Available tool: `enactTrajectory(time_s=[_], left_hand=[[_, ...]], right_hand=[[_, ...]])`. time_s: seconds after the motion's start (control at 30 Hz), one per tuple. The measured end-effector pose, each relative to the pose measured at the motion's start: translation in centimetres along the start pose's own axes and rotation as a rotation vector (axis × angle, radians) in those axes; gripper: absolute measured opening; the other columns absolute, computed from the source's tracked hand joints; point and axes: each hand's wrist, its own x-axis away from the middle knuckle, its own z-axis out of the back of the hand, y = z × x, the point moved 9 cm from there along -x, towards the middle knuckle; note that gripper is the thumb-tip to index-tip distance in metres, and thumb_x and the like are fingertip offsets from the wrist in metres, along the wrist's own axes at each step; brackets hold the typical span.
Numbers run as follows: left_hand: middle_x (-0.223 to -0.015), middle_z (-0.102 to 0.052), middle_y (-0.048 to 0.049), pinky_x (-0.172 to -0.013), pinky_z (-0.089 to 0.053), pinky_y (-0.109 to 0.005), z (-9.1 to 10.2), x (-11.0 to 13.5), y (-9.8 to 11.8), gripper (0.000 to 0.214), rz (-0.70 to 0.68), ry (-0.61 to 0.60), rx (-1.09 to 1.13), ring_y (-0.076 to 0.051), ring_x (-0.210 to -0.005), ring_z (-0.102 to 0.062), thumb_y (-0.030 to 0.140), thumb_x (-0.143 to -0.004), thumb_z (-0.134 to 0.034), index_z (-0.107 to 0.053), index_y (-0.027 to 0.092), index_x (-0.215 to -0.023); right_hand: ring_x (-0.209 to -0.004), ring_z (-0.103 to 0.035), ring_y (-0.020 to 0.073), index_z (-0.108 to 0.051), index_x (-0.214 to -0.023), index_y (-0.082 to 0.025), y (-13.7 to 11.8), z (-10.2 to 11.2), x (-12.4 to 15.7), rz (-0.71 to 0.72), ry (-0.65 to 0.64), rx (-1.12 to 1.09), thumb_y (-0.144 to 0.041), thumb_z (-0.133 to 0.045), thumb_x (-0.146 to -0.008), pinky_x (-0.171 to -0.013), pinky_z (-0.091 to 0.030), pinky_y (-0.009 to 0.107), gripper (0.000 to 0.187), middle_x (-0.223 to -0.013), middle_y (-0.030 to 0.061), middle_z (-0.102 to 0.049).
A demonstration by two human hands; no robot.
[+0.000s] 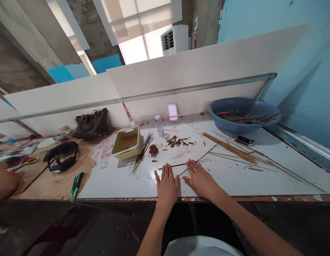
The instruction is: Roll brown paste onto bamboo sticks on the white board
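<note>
Room: workshop with a blue-painted wall (295,78) and a white partition (197,69) behind the counter (55,188).
Fingers: the left hand (167,186) and right hand (199,179) lie palm down on a white board (114,185), fingers spread, pinching nothing.
Things: a thin dark stick (171,165) lies just beyond the left fingertips, reaching toward the right hand; a bundle of bamboo sticks (234,151) lies to the right.
Further: brown chips (177,141), a yellow tray (127,142), a water bottle (159,125) and a blue bowl (242,106) holding sticks.
Rest: another person's hand (3,181) at far left; green-handled tools (76,185).
Writing: red marks on a plastic bag (106,154), unreadable; no brand legible.
</note>
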Motion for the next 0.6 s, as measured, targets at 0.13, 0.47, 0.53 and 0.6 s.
enactTrajectory(time_s=[0.13,0.47,0.53,0.6], left_hand=[[-0.180,-0.037,-0.0152,-0.141,-0.017,-0.066,0.4,-2.2,-0.4,0.063,0.034,-0.056,-0.004,-0.032,-0.171,-0.032,0.039,-0.117,-0.032,-0.042,0.013,-0.174],[-0.179,-0.039,-0.0134,-0.140,-0.024,-0.063,-0.1,-1.3,-1.0,0.063,-0.008,-0.020,-0.020,-0.031,-0.170,-0.034,0.038,-0.117,-0.033,-0.042,0.014,-0.174],[-0.179,-0.039,-0.0146,-0.141,-0.022,-0.063,0.0,-2.4,-1.0,0.064,0.023,-0.050,-0.018,-0.031,-0.171,-0.034,0.039,-0.117,-0.034,-0.042,0.011,-0.173],[-0.181,-0.035,-0.0154,-0.141,-0.020,-0.062,0.5,-3.5,-0.8,0.065,0.046,-0.055,-0.018,-0.032,-0.172,-0.031,0.039,-0.117,-0.033,-0.041,0.010,-0.174]], right_hand=[[-0.171,-0.029,0.0355,-0.035,-0.174,0.002,0.2,0.9,-2.2,-0.031,-0.051,-0.018,-0.064,-0.024,-0.114,-0.140,-0.022,0.053,0.090,-0.180,0.0273,-0.033],[-0.171,-0.028,0.0353,-0.032,-0.173,0.006,-0.2,0.6,-1.0,-0.011,-0.067,-0.009,-0.068,-0.021,-0.114,-0.141,-0.024,0.050,0.095,-0.181,0.0271,-0.027],[-0.171,-0.028,0.0352,-0.033,-0.172,0.007,0.0,1.1,-1.9,-0.016,-0.080,-0.013,-0.065,-0.022,-0.114,-0.141,-0.023,0.051,0.093,-0.180,0.0282,-0.029],[-0.172,-0.027,0.0347,-0.033,-0.172,0.008,0.1,1.7,-3.0,-0.030,-0.073,-0.011,-0.061,-0.024,-0.115,-0.141,-0.021,0.051,0.090,-0.180,0.0291,-0.029]])
